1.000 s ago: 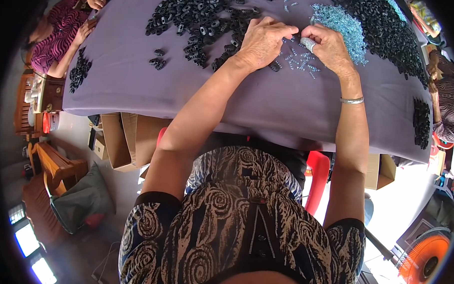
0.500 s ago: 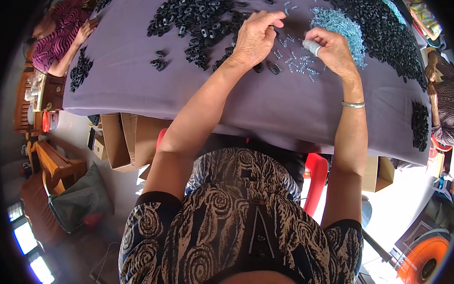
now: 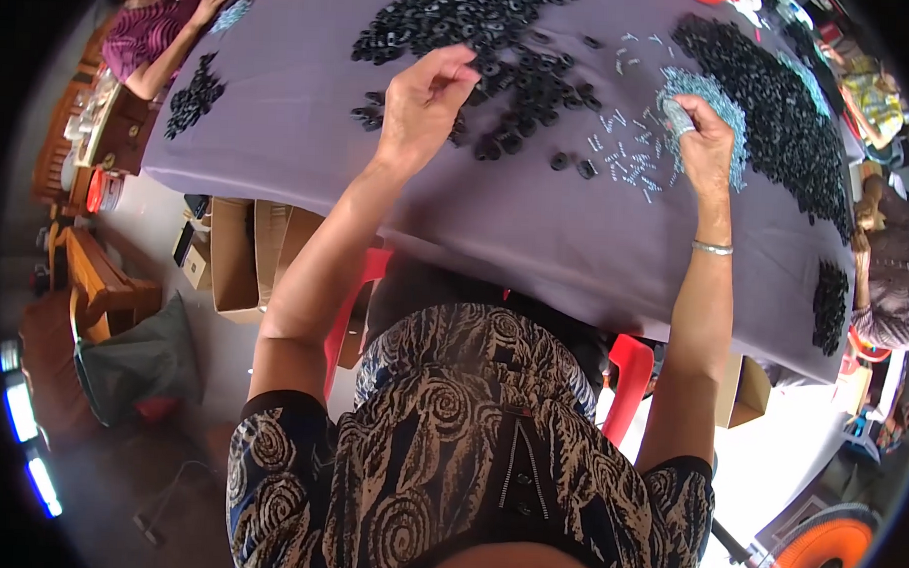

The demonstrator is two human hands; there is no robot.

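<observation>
Left hand (image 3: 421, 108) has swung left, well apart from right hand (image 3: 705, 143).

Left fingers pinched by the black pieces (image 3: 526, 91); right fingers curled at the pale blue spring pile (image 3: 737, 134); can't tell if either holds anything. Loose springs (image 3: 634, 170) between hands. Black heap (image 3: 785, 125) along right edge of table (image 3: 309, 159), small black row (image 3: 829, 307) by near right corner, black cluster (image 3: 194, 97) near left edge.

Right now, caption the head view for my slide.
Left hand beside black parts, right hand at a heap of small pale-blue springs, above a purple tablecloth.
</observation>
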